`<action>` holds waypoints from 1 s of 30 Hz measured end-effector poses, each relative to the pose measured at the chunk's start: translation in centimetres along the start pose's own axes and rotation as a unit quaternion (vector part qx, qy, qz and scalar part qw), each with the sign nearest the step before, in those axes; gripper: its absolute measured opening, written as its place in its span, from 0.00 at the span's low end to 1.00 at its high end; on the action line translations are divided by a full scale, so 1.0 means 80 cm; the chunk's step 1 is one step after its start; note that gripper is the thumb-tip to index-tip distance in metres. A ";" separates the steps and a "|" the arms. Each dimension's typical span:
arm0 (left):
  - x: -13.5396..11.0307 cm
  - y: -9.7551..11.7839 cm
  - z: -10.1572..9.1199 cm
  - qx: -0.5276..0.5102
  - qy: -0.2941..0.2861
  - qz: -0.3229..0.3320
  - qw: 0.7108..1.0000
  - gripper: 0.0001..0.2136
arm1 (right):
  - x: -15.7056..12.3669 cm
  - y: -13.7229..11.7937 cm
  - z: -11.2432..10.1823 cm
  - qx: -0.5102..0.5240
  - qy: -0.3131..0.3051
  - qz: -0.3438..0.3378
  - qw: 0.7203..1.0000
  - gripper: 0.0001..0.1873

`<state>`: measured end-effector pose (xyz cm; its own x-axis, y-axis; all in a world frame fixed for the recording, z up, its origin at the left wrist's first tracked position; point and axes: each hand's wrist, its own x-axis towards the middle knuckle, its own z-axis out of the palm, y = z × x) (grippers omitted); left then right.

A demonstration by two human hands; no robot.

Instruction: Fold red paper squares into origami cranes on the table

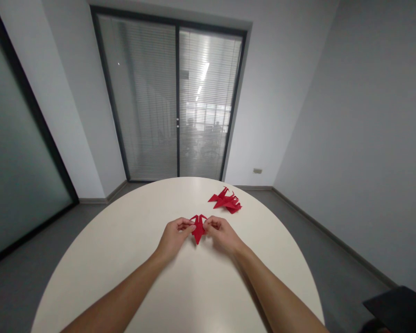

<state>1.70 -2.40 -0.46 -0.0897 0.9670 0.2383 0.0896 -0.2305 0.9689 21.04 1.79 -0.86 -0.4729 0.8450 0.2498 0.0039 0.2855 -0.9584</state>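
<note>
A red folded-paper piece [198,231], with a pointed flap towards me and two thin bent strips at its far end, is held between my hands just above the table. My left hand [175,236] pinches its left edge between thumb and fingers. On the opposite edge, my right hand [223,233] is closed in a similar pinch. The fingertips cover parts of both sides of the paper. Beyond my right hand lies a small cluster of red origami figures [226,201], overlapping one another, with thin pointed ends sticking up.
The round cream table [125,249] spreads out under my arms, its curved edge showing on both sides. Beyond it is a glazed partition with blinds [152,101]. A dark flat object [402,305], perhaps part of a chair, sits at the lower right.
</note>
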 end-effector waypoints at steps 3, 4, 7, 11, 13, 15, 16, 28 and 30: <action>-0.001 0.003 -0.001 -0.004 -0.009 -0.009 1.000 0.11 | -0.002 -0.007 -0.001 -0.012 -0.004 -0.010 1.000 0.16; -0.001 0.004 0.000 -0.008 -0.015 -0.014 1.000 0.11 | -0.002 -0.010 -0.001 -0.018 -0.003 -0.015 1.000 0.16; -0.002 0.008 0.000 -0.021 -0.022 -0.035 0.999 0.13 | -0.002 -0.014 -0.002 -0.033 0.000 -0.028 0.999 0.18; -0.003 0.009 0.002 -0.034 -0.012 -0.056 0.998 0.15 | 0.000 -0.009 -0.002 -0.035 0.015 -0.018 0.999 0.19; -0.004 0.007 0.003 -0.042 -0.010 -0.056 0.998 0.16 | 0.001 -0.004 -0.002 -0.037 0.024 -0.015 0.999 0.20; -0.004 0.005 0.003 -0.050 -0.017 -0.049 0.997 0.17 | 0.001 0.000 -0.003 -0.038 0.028 -0.015 0.999 0.19; -0.004 0.003 0.003 -0.052 -0.023 -0.044 0.997 0.18 | 0.001 0.001 -0.003 -0.038 0.029 -0.015 0.999 0.19; -0.003 0.000 0.003 -0.059 -0.032 -0.022 0.998 0.15 | 0.000 -0.002 -0.004 -0.052 0.023 -0.017 0.998 0.19; -0.003 0.000 0.002 -0.061 -0.022 -0.023 0.998 0.13 | -0.001 -0.006 -0.002 -0.050 0.013 -0.010 0.999 0.18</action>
<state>1.91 -2.57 -0.55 -0.0480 0.9799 0.1937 -0.0359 -0.1954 0.9801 21.25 1.65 -0.40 -0.4504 0.8501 0.2729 0.0835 0.3444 -0.9351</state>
